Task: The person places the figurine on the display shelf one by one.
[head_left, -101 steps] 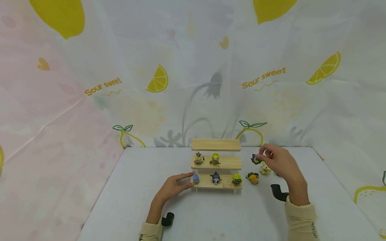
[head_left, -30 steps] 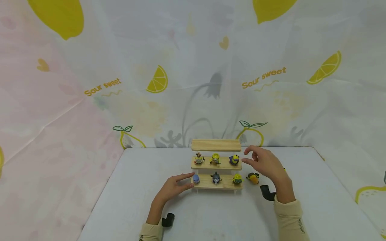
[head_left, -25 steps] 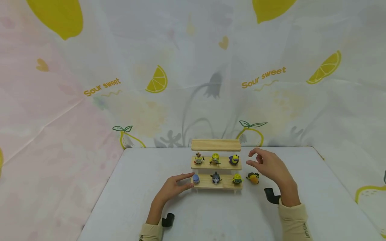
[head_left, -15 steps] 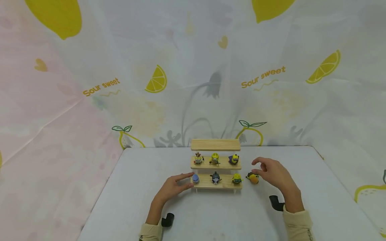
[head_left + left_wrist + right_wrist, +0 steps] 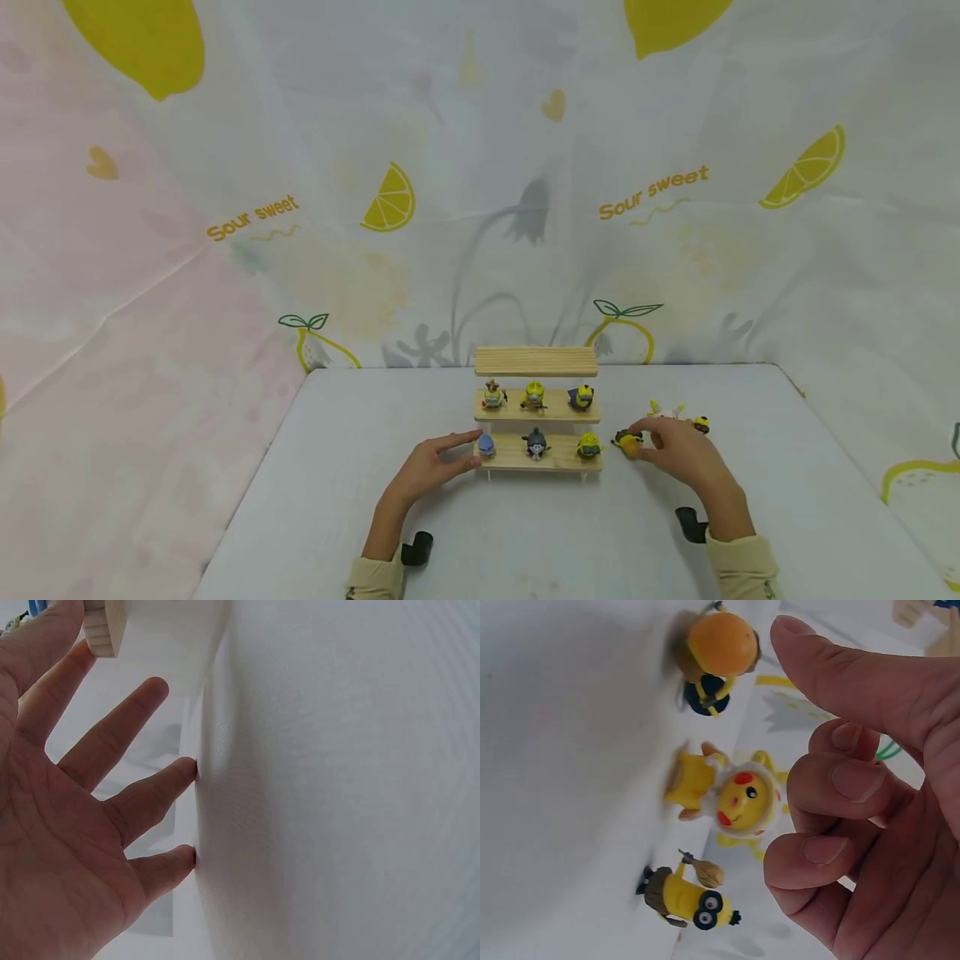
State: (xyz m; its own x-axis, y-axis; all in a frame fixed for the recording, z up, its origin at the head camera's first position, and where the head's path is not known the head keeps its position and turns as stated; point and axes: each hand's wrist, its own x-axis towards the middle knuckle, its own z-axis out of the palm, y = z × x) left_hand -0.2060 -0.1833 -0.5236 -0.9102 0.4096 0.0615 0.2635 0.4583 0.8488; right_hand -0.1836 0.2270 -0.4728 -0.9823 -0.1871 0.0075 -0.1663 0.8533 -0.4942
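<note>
On the table stands a three-tier wooden display shelf (image 5: 555,460) with small figurines on its two lower boards. My left hand (image 5: 429,469) holds the left end of the bottom board between thumb and index finger, beside a blue figurine (image 5: 487,446); its other fingers spread straight in the left wrist view. My right hand (image 5: 682,450) reaches around an orange-and-dark figurine (image 5: 627,444) lying right of the shelf. In the right wrist view, a small gap separates the thumb from that figurine (image 5: 722,645), and the other fingers are bent.
Behind my right hand are a yellow figurine in a white hood (image 5: 746,799) and a goggled yellow minion figurine (image 5: 694,900). The top board (image 5: 536,362) bears no figurine. A lemon-print cloth (image 5: 450,283) hangs behind the table.
A purple-caped figurine went from my right hand onto the middle board's right end. The right hand then withdrew and came down to the orange figurine. My left hand stayed at the shelf.
</note>
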